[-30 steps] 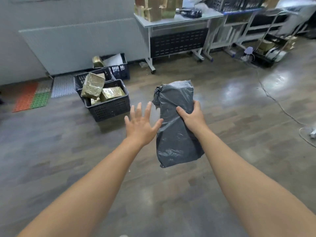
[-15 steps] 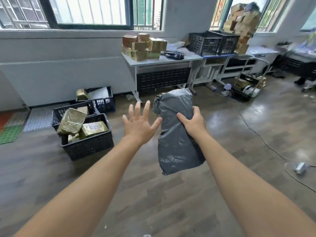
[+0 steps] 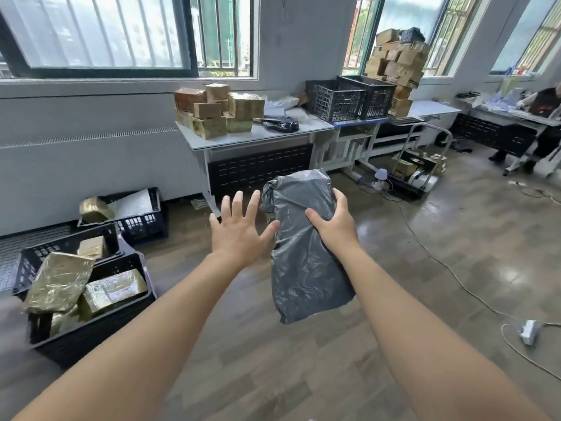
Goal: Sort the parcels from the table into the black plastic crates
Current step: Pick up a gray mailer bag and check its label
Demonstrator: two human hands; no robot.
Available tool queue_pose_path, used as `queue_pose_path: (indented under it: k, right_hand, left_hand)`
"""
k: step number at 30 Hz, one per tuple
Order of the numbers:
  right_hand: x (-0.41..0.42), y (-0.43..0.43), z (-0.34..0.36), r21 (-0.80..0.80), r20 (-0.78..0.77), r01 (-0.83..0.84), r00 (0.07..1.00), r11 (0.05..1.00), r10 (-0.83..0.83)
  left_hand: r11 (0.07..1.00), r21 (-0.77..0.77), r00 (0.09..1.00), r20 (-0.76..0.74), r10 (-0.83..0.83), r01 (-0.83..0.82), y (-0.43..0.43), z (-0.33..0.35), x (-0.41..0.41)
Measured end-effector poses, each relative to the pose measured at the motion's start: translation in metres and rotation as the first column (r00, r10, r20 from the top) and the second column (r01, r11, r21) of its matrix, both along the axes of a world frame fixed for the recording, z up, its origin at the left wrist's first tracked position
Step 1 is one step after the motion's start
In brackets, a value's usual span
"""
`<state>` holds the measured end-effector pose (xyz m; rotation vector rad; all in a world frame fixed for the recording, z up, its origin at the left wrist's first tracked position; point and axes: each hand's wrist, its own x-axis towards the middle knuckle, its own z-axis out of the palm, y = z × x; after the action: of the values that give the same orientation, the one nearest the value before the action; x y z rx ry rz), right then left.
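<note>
We stand on a wood-look floor (image 3: 303, 375) facing a white worktop (image 3: 261, 133) under the windows, stacked with tan wrapped parcels (image 3: 217, 109), with two empty black crates (image 3: 349, 98) on the next worktop to the right. Down to our left sit three black plastic crates on the floor: the nearest crate (image 3: 91, 326) already crowded with gold-wrapped parcels, a second (image 3: 39, 256) just behind it, and a third (image 3: 142, 220) by the wall holding a flat silver packet. In front of us the grey poly-bag parcel (image 3: 303, 253) hangs in the air, well apart from every crate, its long axis running away from us and slightly upward. Our right hand (image 3: 332, 226) has its grip clenched over the parcel's right edge near the far end, thumb across the top. Our left hand (image 3: 239, 229) is released, fingers spread, its thumb touching or just beside the parcel's left edge. The floor crates lie to the left and below, on the left hand's side, so we judge the parcel must swing leftward across the body.
</note>
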<state>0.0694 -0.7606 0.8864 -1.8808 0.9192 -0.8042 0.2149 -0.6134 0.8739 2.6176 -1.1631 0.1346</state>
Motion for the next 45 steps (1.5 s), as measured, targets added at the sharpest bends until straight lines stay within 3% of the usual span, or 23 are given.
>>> queue_pose_path:
  k: [13,26,38,45]
  right_hand:
    - [0.111,-0.259,-0.007,0.05,0.016,-0.098,0.995,0.994,0.098]
    - [0.278,-0.477,-0.015,0.01,-0.01,-0.06,0.998,0.998,0.06]
    - [0.414,-0.66,0.001,-0.037,-0.074,0.058,0.995,0.998,-0.06]
    - [0.479,-0.793,-0.014,-0.066,-0.099,0.069,0.992,0.995,-0.075]
  left_hand:
    - [0.997,0.04,0.997,0.05,0.057,-0.059,-0.248,0.018,0.102]
    - [1.0,-0.007,1.0,0.023,0.004,-0.003,-0.469,0.003,0.268]
    - [0.99,0.064,0.991,0.032,-0.131,0.128,-0.659,0.004,0.414]
    - [0.99,0.084,0.991,0.051,-0.122,0.117,-0.785,-0.01,0.48]
